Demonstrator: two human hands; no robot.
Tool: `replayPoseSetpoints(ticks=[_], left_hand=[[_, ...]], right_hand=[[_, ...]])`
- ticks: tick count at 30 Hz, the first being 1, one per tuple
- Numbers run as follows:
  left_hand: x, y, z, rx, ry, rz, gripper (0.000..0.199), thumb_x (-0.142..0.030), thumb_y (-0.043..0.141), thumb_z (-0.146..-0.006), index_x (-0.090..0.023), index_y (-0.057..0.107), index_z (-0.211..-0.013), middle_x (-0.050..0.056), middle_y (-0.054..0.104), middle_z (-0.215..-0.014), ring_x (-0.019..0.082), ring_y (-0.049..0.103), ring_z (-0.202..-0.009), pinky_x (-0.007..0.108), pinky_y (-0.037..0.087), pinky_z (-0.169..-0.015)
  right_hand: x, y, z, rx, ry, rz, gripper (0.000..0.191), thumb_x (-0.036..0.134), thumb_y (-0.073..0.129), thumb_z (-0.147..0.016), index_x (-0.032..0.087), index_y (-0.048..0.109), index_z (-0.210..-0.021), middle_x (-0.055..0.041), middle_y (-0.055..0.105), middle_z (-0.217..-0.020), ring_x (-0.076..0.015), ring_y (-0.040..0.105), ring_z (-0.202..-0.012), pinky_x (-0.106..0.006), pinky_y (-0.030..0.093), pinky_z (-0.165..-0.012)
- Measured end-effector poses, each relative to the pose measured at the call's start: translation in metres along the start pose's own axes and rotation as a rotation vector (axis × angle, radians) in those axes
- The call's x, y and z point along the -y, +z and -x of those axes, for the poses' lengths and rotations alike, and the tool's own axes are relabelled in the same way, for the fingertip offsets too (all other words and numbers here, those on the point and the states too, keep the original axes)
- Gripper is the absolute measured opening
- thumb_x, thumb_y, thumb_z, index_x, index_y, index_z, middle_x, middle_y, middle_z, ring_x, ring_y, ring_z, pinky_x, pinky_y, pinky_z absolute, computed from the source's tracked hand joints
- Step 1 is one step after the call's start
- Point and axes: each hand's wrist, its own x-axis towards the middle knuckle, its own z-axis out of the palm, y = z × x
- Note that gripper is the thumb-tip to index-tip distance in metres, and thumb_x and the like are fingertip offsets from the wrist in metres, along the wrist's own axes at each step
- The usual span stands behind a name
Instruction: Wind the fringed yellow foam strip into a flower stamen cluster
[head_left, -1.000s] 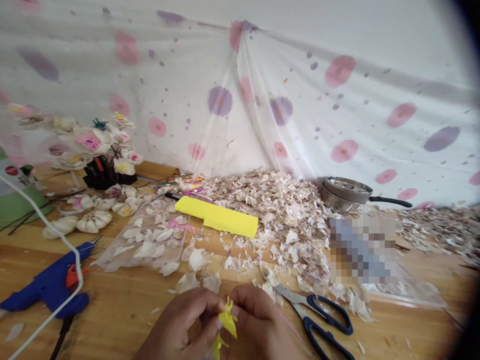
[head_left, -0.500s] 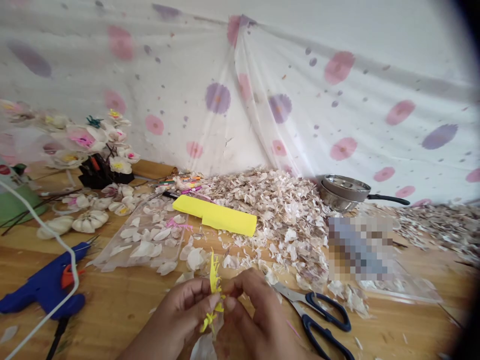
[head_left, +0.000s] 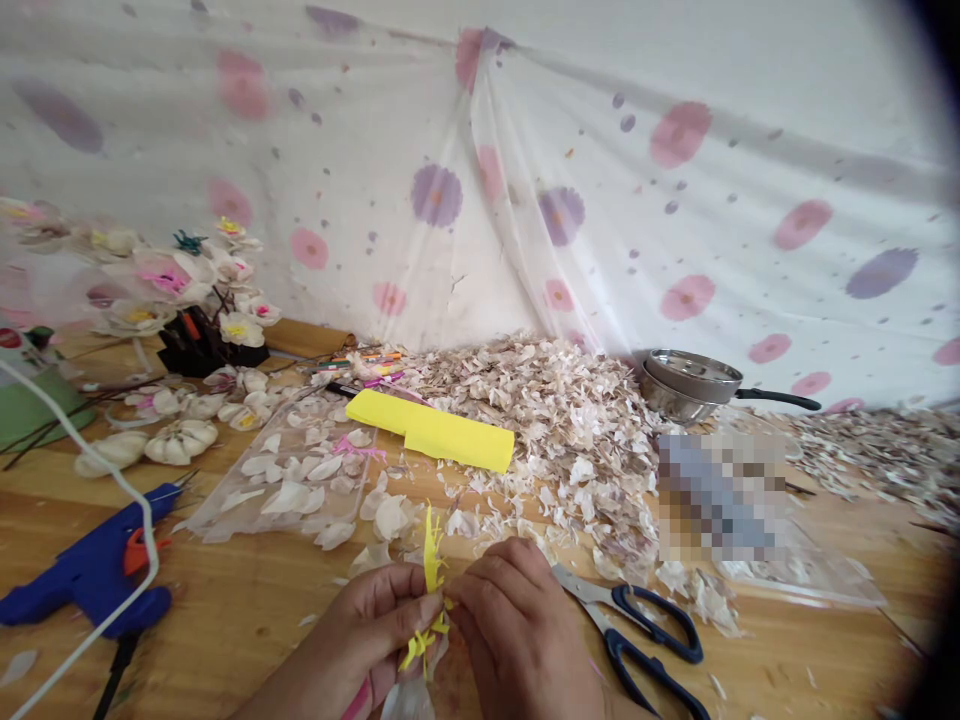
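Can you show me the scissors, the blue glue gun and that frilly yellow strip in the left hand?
Scissors [head_left: 622, 600]: head view, on the upper handle, near the blades.
Blue glue gun [head_left: 96, 566]: head view, on its body.
Frilly yellow strip [head_left: 431, 560]: head view, on its upper part.

The right hand [head_left: 517, 620] turns its back, hiding its fingertips, while the left hand [head_left: 382, 620] covers part of the yellow strip [head_left: 431, 550]. The bottom edge crops the scissors [head_left: 592, 592], both forearms and a pale scrap [head_left: 409, 698] beneath the strip. The left edge cuts the green tub [head_left: 30, 412]. Coarse pixels make a bluish object [head_left: 720, 495] unreadable; darkness swallows the far right.
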Motion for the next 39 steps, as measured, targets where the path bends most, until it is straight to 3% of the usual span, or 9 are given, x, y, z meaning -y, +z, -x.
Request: replayPoseSetpoints(ticks=[10,16,20,25,29,31,33,35,39], left_hand=[[0.003,-0.004,-0.005,0.052,0.013,0.028,0.029,-0.029,0.091,-0.051,-0.013,0.070,-0.064,-0.004,0.054,-0.051,0.004,0.043,-0.045,0.014,0.033,-0.045],[0.002,-0.002,-0.003,0.015,0.022,-0.013,0.033,-0.031,0.092,-0.046,-0.014,0.068,-0.062,-0.001,0.060,-0.058,0.008,0.049,-0.051,0.017,0.038,-0.049],[0.005,-0.008,-0.004,0.017,0.051,-0.114,0.030,-0.032,0.088,-0.053,-0.015,0.067,-0.066,-0.001,0.059,-0.062,0.010,0.050,-0.056,0.018,0.039,-0.053],[0.001,-0.011,0.003,0.006,0.275,-0.591,0.020,-0.039,0.071,-0.072,-0.020,0.066,-0.070,0.001,0.062,-0.067,0.018,0.056,-0.067,0.023,0.045,-0.063],[0.000,-0.012,0.011,-0.063,0.568,-0.950,0.009,-0.028,0.065,-0.074,-0.024,0.067,-0.066,0.002,0.063,-0.063,0.019,0.057,-0.062,0.024,0.044,-0.061],[0.000,-0.013,0.012,-0.052,0.609,-1.002,0.006,-0.027,0.066,-0.073,-0.026,0.069,-0.068,0.002,0.065,-0.064,0.020,0.058,-0.063,0.024,0.044,-0.062],[-0.001,-0.012,0.011,-0.061,0.534,-0.935,0.008,-0.030,0.066,-0.074,-0.025,0.068,-0.068,0.003,0.064,-0.066,0.020,0.059,-0.065,0.025,0.045,-0.064],[-0.001,-0.011,0.008,-0.065,0.382,-0.780,0.016,-0.037,0.067,-0.074,-0.022,0.066,-0.068,0.003,0.062,-0.066,0.020,0.058,-0.066,0.025,0.046,-0.063],[-0.001,-0.009,0.000,-0.004,0.164,-0.451,0.031,-0.047,0.076,-0.065,-0.018,0.067,-0.072,0.002,0.062,-0.068,0.019,0.056,-0.068,0.024,0.045,-0.062]], right_hand=[[0.000,-0.005,-0.004,-0.028,-0.054,0.043,0.016,0.017,0.044,-0.095,0.017,0.059,-0.089,-0.0034,0.066,-0.080,-0.0175,0.052,-0.076,-0.033,0.038,-0.072],[0.001,-0.004,-0.001,-0.048,-0.082,0.034,0.018,0.022,0.044,-0.097,0.018,0.060,-0.090,-0.0025,0.067,-0.079,-0.0167,0.052,-0.075,-0.032,0.037,-0.072],[0.001,-0.005,-0.002,-0.016,-0.032,-0.022,0.015,0.016,0.047,-0.094,0.017,0.060,-0.086,-0.0030,0.065,-0.077,-0.0170,0.052,-0.074,-0.032,0.037,-0.072],[0.006,-0.014,-0.006,0.039,0.250,-0.256,0.014,0.014,0.051,-0.085,0.018,0.054,-0.071,-0.0021,0.059,-0.070,-0.0161,0.052,-0.070,-0.028,0.040,-0.067],[0.010,-0.012,-0.007,0.198,0.669,-0.797,0.016,0.028,0.054,-0.079,0.019,0.049,-0.066,0.0004,0.050,-0.064,-0.0143,0.050,-0.062,-0.024,0.041,-0.059],[0.011,-0.007,-0.006,0.250,0.857,-1.105,0.020,0.034,0.056,-0.075,0.019,0.047,-0.065,0.0016,0.046,-0.062,-0.0130,0.049,-0.058,-0.024,0.042,-0.057],[0.011,-0.004,-0.003,0.246,0.926,-1.230,0.020,0.036,0.056,-0.074,0.019,0.047,-0.067,0.0017,0.046,-0.062,-0.0129,0.050,-0.056,-0.024,0.043,-0.057],[0.010,-0.005,-0.002,0.220,0.849,-1.082,0.016,0.034,0.054,-0.079,0.019,0.050,-0.075,-0.0002,0.051,-0.068,-0.0150,0.054,-0.062,-0.026,0.044,-0.060],[0.010,-0.015,-0.003,0.080,0.484,-0.478,0.010,0.022,0.057,-0.079,0.018,0.056,-0.088,-0.0053,0.059,-0.085,-0.0200,0.057,-0.082,-0.031,0.044,-0.074]])
